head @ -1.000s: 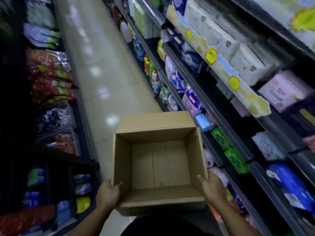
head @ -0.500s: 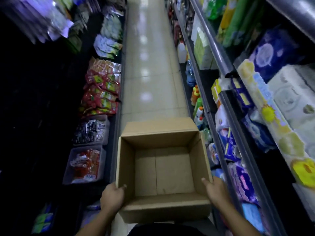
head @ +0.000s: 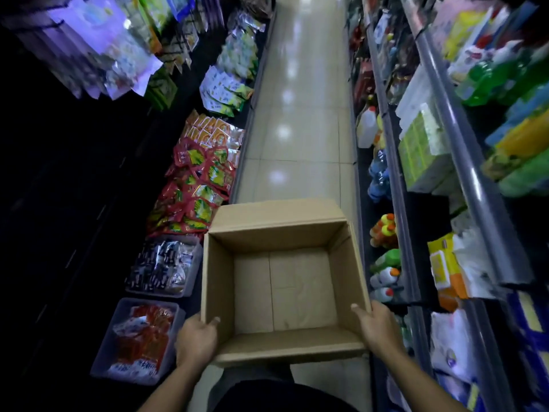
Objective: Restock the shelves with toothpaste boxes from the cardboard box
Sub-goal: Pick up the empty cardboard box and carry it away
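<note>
An open brown cardboard box (head: 285, 233) is carried in front of me at waist height, its flaps folded out. Its inside shows only the bare bottom; no toothpaste boxes are visible in it. My left hand (head: 197, 341) grips the box's near left corner, thumb over the rim. My right hand (head: 375, 328) grips the near right corner the same way. Both forearms reach in from the bottom of the view.
A narrow tiled aisle (head: 300, 123) runs straight ahead. Left: dark shelving with snack packets (head: 202, 185) and two clear bins (head: 133, 343). Right: grey-edged shelves (head: 463, 162) with bottles (head: 384, 230), a white jug (head: 367, 127) and packaged goods.
The view has swung left, from the right-hand shelves to looking down the aisle, and moved forward. Both hands keep the same grip on the box.
</note>
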Demonstrator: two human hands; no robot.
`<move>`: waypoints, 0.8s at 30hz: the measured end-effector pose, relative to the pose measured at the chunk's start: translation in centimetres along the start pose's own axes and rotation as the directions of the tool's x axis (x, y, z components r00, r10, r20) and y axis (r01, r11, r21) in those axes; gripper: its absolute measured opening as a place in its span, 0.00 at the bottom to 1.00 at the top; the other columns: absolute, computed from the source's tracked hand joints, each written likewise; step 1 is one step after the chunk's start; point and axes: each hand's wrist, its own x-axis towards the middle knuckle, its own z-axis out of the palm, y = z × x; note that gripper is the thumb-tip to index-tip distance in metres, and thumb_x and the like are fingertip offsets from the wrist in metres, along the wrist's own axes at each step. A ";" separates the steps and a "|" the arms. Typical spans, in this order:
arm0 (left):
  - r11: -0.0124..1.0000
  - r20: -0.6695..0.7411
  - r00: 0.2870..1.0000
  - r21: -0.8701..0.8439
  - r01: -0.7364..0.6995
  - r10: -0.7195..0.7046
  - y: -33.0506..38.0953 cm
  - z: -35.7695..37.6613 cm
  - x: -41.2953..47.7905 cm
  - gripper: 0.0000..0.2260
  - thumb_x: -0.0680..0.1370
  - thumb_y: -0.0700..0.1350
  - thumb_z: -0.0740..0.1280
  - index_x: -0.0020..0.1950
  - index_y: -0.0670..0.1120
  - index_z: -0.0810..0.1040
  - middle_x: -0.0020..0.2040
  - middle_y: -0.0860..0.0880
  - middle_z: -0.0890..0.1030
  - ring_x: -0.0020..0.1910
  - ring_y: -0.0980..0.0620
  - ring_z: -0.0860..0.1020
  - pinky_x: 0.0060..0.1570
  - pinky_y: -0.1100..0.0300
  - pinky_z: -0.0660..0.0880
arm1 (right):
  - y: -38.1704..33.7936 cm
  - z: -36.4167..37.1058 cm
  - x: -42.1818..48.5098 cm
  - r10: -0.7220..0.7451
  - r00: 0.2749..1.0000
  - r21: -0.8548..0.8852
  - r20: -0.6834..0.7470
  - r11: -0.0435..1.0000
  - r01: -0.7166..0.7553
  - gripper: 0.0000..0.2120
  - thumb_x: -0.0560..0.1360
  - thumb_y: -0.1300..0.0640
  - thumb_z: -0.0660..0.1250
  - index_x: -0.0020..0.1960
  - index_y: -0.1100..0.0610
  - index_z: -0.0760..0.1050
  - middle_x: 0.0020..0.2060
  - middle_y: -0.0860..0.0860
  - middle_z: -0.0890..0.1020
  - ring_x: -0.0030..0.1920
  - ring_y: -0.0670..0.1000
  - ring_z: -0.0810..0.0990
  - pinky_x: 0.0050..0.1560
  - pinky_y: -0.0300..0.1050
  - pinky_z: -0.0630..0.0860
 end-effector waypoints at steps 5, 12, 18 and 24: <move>0.999 0.069 0.997 0.044 -0.027 0.024 12.3 0.8 12.4 0.15 0.79 0.52 0.71 0.56 0.42 0.82 0.50 0.43 0.85 0.50 0.40 0.82 0.54 0.49 0.79 | -10.2 0.9 10.7 0.102 0.994 0.018 -0.029 0.995 -0.102 0.15 0.80 0.50 0.68 0.62 0.57 0.81 0.55 0.55 0.85 0.55 0.59 0.81 0.55 0.51 0.77; 0.988 0.097 0.994 0.137 -0.066 0.053 27.9 2.5 26.7 0.09 0.80 0.52 0.70 0.51 0.46 0.81 0.46 0.44 0.85 0.47 0.41 0.81 0.47 0.51 0.77 | -21.0 3.1 24.7 0.143 0.985 -0.056 -0.093 0.987 -0.149 0.13 0.81 0.50 0.67 0.58 0.58 0.80 0.54 0.58 0.85 0.54 0.61 0.81 0.49 0.48 0.72; 0.989 0.109 0.994 0.143 -0.028 0.012 31.9 12.0 39.6 0.08 0.80 0.51 0.71 0.47 0.47 0.81 0.46 0.42 0.84 0.46 0.40 0.81 0.49 0.49 0.79 | -21.9 7.2 41.3 0.152 0.984 -0.245 -0.095 0.954 -0.171 0.15 0.81 0.52 0.63 0.61 0.60 0.78 0.56 0.62 0.82 0.55 0.64 0.80 0.50 0.50 0.74; 0.992 0.056 0.998 0.121 -0.022 0.015 29.6 25.7 52.0 0.07 0.80 0.52 0.70 0.50 0.50 0.77 0.47 0.45 0.82 0.48 0.43 0.80 0.51 0.49 0.79 | -15.4 14.6 58.0 0.159 0.985 -0.339 -0.073 0.925 -0.174 0.16 0.82 0.51 0.60 0.61 0.62 0.77 0.56 0.65 0.81 0.56 0.65 0.80 0.48 0.50 0.70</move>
